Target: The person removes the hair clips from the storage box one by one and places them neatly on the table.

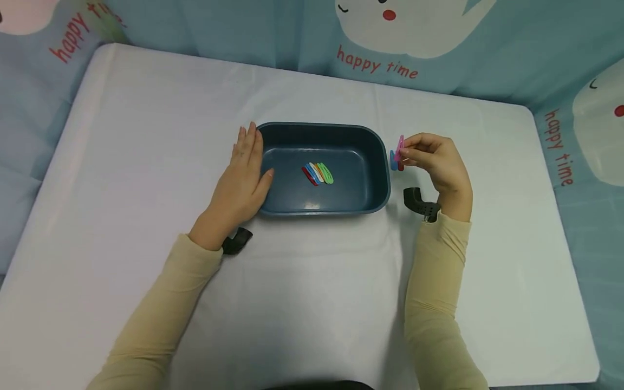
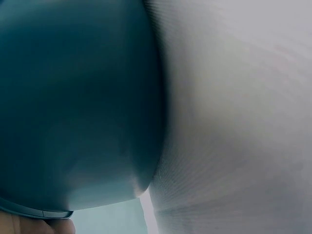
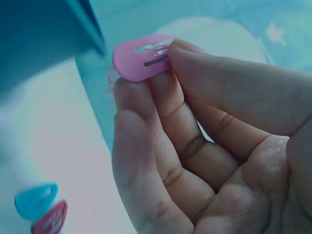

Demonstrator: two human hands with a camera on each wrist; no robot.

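Note:
Between the thumb and fingertips of my right hand (image 1: 441, 162) is a pink snap hair clip (image 3: 136, 58), pinched beside the right end of a dark blue-green bin (image 1: 319, 213). On the table below that hand lie a blue hair clip (image 3: 35, 201) and a red hair clip (image 3: 48, 220), close together. My left hand (image 1: 239, 181) rests on the bin's left rim, fingers straight along it and thumb over the inside edge. Several hair clips (image 1: 318, 173) in red, blue, white, orange and green lie side by side in a slanted row on the bin floor.
The bin stands on a white-covered table (image 1: 312, 281). A light blue curtain (image 1: 292, 32) with printed figures and red lettering hangs along the back and sides. Black wrist mounts (image 1: 420, 203) sit on both forearms.

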